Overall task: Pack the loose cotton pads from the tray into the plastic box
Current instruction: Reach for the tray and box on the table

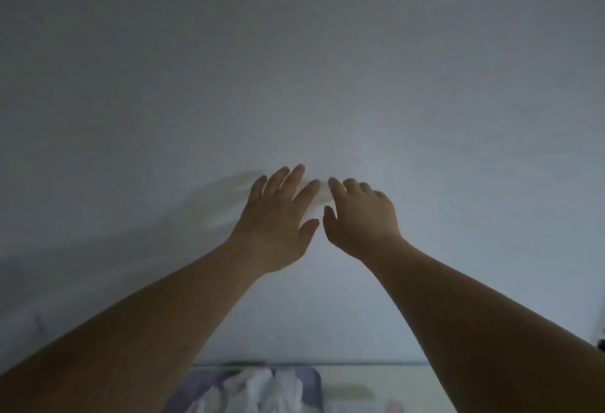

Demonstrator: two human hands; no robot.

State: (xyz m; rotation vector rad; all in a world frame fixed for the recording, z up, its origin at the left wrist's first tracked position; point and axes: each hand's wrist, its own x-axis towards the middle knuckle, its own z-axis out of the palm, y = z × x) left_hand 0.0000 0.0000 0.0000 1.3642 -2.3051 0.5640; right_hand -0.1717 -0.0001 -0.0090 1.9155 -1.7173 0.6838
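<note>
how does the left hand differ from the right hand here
The left hand has straight, spread fingers; the right hand has its outer fingers bent and closer together. The left hand reaches slightly higher in the picture than the right hand. The left hand's outer edge is blurred; the right hand looks sharper. Both show their backs, thumbs nearly meeting, before a plain wall.

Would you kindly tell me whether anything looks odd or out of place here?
The left hand and right hand are raised before a bare wall, while the tray holding white material sits barely in view at the bottom edge. A pale blur between the hands is unidentifiable.
</note>
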